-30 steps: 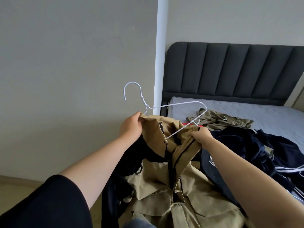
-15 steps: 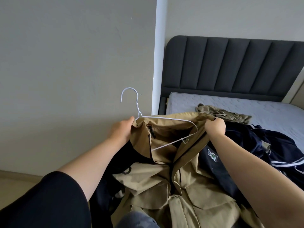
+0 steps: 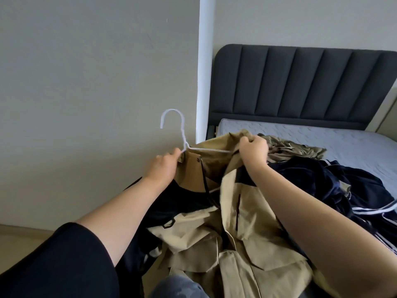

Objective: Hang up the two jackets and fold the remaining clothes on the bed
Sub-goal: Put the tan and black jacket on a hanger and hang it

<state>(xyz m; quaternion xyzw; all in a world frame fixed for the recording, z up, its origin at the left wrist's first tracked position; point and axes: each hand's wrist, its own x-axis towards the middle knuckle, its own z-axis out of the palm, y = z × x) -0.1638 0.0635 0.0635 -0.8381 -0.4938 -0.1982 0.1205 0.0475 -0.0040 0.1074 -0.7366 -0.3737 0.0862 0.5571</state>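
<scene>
Pinching the tan jacket (image 3: 242, 214) at its collar, left hand (image 3: 163, 166) and right hand (image 3: 253, 148) hold it above the bed (image 3: 322, 140), over a white hanger (image 3: 182, 134). Its limp, fairly heavy cloth will likely sag, so gripping at the shoulders seems best.

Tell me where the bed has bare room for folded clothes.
Bare mattress lies below the headboard, beyond the olive garment. Nearer, the navy clothes and tan jacket crowd it.
</scene>
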